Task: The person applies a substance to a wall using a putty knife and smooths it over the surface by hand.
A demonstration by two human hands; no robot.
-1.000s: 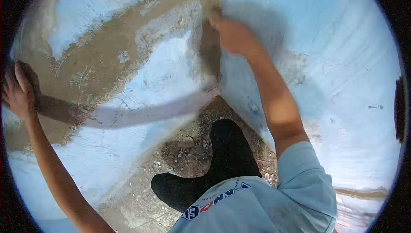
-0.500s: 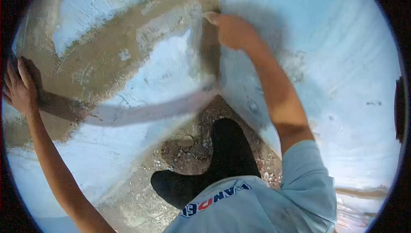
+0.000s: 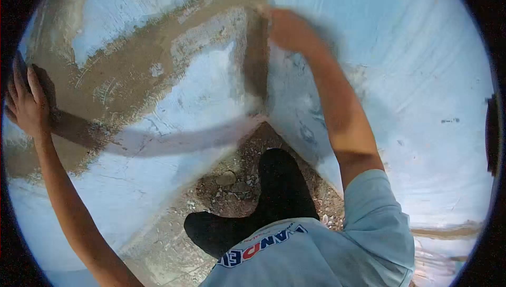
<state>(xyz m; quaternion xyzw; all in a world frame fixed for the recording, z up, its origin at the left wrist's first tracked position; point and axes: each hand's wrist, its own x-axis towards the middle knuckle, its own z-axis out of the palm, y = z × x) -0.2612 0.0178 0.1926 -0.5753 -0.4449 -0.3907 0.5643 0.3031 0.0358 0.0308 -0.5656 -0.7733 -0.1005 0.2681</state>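
My left hand (image 3: 27, 99) lies flat against the left wall (image 3: 190, 89), its fingers spread, at the edge of a brown plastered patch (image 3: 132, 57). Near the top of the corner, my right hand (image 3: 287, 29) is closed, its fingertips at the brown strip (image 3: 256, 49) that runs down where the two walls meet. A small pale thing shows at those fingertips, too blurred to name. The right wall (image 3: 411, 76), pale blue with streaks, stands just behind this hand.
Below the corner the ground (image 3: 226, 184) is strewn with rubble and small stones. My dark-clad legs (image 3: 279, 181) are close to the walls' foot. A brown horizontal line (image 3: 448, 231) crosses the right wall low down.
My right hand has shifted slightly up along the corner and looks smeared by motion. My left hand keeps its place on the wall. The view has tilted a little.
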